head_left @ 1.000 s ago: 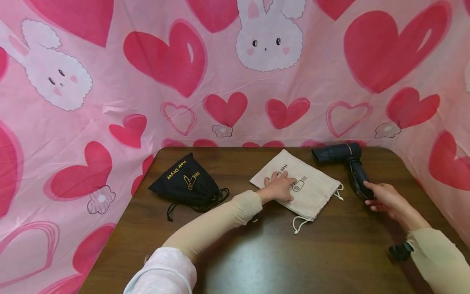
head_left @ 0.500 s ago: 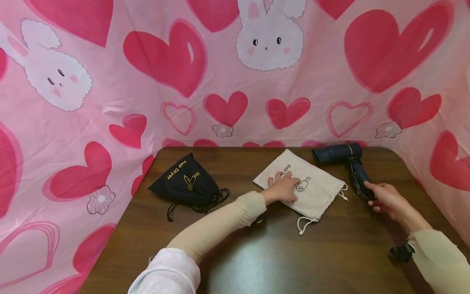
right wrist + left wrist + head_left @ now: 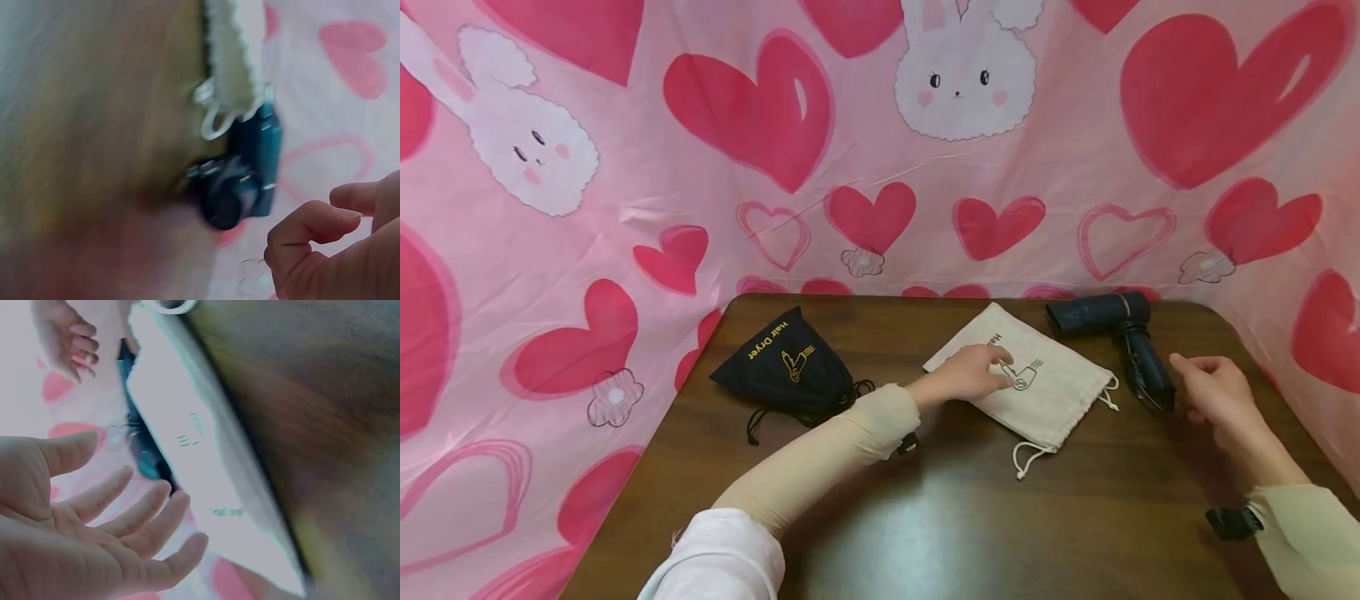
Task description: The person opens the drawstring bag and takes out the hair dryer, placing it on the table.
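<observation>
The cream drawstring bag [image 3: 1048, 408] lies on the wooden table [image 3: 1037, 533], the dark hair dryer [image 3: 1097, 314] (cord [image 3: 1136, 375] bundled at its handle [image 3: 1150, 360]) near its right. Relaxed and gripping nothing, the left hand [image 3: 966, 372] is over the bag and the right hand [image 3: 1221, 396] beside the handle. A black pouch [image 3: 786, 375] lies farther left.

Pink cloth backdrop [image 3: 1060, 162], lightly creased, hung behind and along both sides, printed with red hearts [image 3: 871, 215], outlined hearts [image 3: 1126, 240], white rabbit heads [image 3: 964, 92] and small sketched flowers [image 3: 862, 262]; before it, one dark-brown wood-grain desk [image 3: 1075, 525], far corners rounded, its surface bearing a pale, diffuse patch of reflected light [image 3: 917, 508].
</observation>
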Available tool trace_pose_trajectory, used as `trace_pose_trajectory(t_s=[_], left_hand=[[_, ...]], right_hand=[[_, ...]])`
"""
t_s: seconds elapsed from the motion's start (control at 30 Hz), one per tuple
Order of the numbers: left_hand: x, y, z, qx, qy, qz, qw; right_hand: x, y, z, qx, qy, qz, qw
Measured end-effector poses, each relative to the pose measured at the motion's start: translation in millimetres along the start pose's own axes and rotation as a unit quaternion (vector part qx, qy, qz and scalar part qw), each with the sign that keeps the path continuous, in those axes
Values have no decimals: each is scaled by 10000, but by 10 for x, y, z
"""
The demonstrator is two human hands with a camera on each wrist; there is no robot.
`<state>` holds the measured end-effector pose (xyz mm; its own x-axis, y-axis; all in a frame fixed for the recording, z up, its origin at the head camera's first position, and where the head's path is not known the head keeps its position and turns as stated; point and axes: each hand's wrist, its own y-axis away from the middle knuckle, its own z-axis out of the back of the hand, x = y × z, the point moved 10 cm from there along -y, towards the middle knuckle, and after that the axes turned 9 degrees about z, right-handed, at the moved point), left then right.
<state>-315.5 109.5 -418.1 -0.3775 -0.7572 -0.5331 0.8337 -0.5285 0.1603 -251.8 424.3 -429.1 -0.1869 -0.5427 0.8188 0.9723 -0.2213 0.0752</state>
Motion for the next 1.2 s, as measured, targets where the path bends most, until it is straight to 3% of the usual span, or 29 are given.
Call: trace_pose_trajectory(t_s=[0.1,0.23,0.47,0.63,1.2], left_hand=[[-54,166,177,-176,299,-382,9987],[2,416,331,-377,600,-507,9962],[248,802,457,-421,1063,-311,9929],[425,1018,506,-487,1183,-202,9916],[950,1660,792,-941,1564,339,9826]], right_hand=[[202,60,-51,-67,-388,138,9991],[494,163,-226,24,-719,404,9966],[884,352,-637,450,-942,844,9909],[1070,472,-918,776,-1106,939,9864],[1305,655,-1636,1449,-1629,873,9720]])
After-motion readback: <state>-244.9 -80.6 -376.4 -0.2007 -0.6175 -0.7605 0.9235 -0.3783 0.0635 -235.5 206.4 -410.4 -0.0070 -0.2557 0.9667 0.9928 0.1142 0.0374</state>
